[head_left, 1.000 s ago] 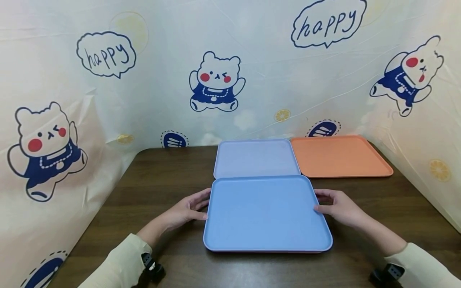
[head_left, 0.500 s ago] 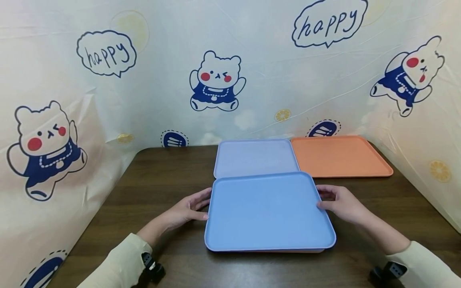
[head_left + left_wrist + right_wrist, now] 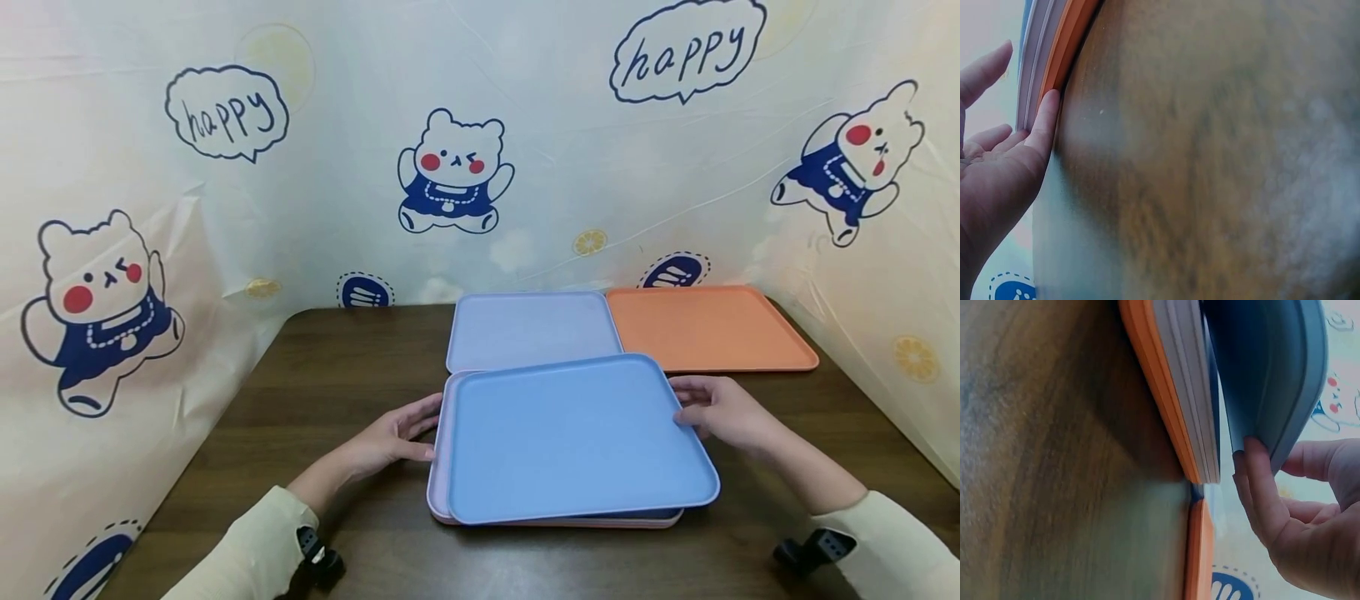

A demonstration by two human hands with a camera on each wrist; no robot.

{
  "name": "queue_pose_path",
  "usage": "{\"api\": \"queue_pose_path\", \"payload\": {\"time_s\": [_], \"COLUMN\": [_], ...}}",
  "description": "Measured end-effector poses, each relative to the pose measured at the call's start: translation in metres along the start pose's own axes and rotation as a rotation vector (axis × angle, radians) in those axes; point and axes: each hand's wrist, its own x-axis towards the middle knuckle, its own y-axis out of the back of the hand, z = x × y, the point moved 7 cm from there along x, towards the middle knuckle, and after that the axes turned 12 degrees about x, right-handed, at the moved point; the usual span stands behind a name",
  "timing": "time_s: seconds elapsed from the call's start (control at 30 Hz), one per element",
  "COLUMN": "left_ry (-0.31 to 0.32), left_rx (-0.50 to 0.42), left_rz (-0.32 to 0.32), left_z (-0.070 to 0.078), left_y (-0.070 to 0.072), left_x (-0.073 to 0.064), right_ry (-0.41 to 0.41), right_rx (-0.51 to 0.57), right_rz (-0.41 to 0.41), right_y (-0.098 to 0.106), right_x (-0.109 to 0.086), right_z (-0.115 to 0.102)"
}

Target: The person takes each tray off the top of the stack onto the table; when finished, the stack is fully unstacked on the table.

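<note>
A light blue tray (image 3: 577, 442) is tilted over a stack of trays, its right side raised. My right hand (image 3: 723, 412) pinches its right edge, thumb on top and fingers underneath. In the right wrist view a gap separates this blue tray (image 3: 1288, 369) from the stack, where lavender trays (image 3: 1182, 375) lie over orange trays (image 3: 1154, 381). At the stack's left side rests my left hand (image 3: 382, 437), its fingers extended. The left wrist view has its thumb against the orange tray edge (image 3: 1067, 44). A lavender rim (image 3: 439, 471) shows at the stack's left.
Behind the stack, a lavender tray (image 3: 534, 332) lies flat on the brown wooden table (image 3: 352, 358). Beside it on the right lies an orange tray (image 3: 712, 329). A patterned cloth (image 3: 322, 183) with bear drawings hangs around the table's back and sides.
The blue tray has lifted at its right side and slid right with my right hand, uncovering the lavender rim below. My left hand has stayed in place.
</note>
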Motion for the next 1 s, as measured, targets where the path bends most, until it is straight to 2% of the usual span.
{"api": "queue_pose_path", "payload": {"time_s": [0.13,0.37,0.67,1.0], "left_ry": [-0.002,0.037,0.04,0.054], "left_rx": [0.009,0.043,0.092,0.075], "left_rz": [0.004,0.045,0.082,0.08], "left_z": [0.0,-0.002,-0.001,-0.004], "left_y": [0.0,0.002,0.004,0.004], "left_x": [0.0,0.0,-0.002,-0.003], "right_ry": [-0.04,-0.09,-0.134,-0.131], "right_rx": [0.038,0.067,0.115,0.161], "right_rz": [0.028,0.091,0.115,0.14], "right_y": [0.011,0.025,0.041,0.081], "right_x": [0.002,0.001,-0.001,-0.007], "right_z": [0.01,0.022,0.028,0.041]}}
